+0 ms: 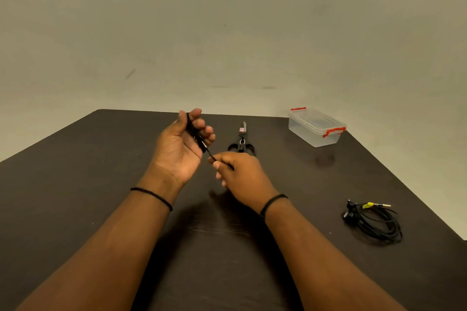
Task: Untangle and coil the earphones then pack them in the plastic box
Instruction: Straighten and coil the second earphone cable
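My left hand (184,145) is raised over the middle of the dark table, its fingers curled round a tight black coil of earphone cable (195,135). A short length of that cable runs down to my right hand (238,175), which pinches its end between thumb and fingers. A clear plastic box (316,127) with red latches and its lid on stands at the back right. A second black earphone bundle (374,222) with a yellow tag near its plug lies loosely coiled at the right edge.
Black-handled scissors (241,142) lie shut on the table (101,184) just behind my right hand. A plain wall rises behind the table's far edge. The table's right edge runs close by the loose bundle.
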